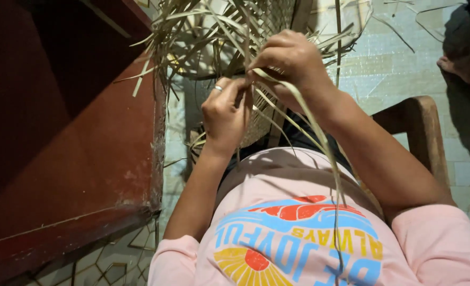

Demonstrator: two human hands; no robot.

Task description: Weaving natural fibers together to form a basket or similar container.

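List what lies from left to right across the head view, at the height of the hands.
Dark red wooden furniture → left hand with a ring → right hand pinching pale leaf strips → wooden chair arm → tiled floor.

No packages, labels, signs or screens in view.

Pale tiled floor [388, 69] carries the woven palm-leaf work [256, 21] and wooden chair [423, 132].

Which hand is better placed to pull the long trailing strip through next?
Probably the right hand: it pinches the long palm strip at the weave, while the left hand grips neighbouring strands.
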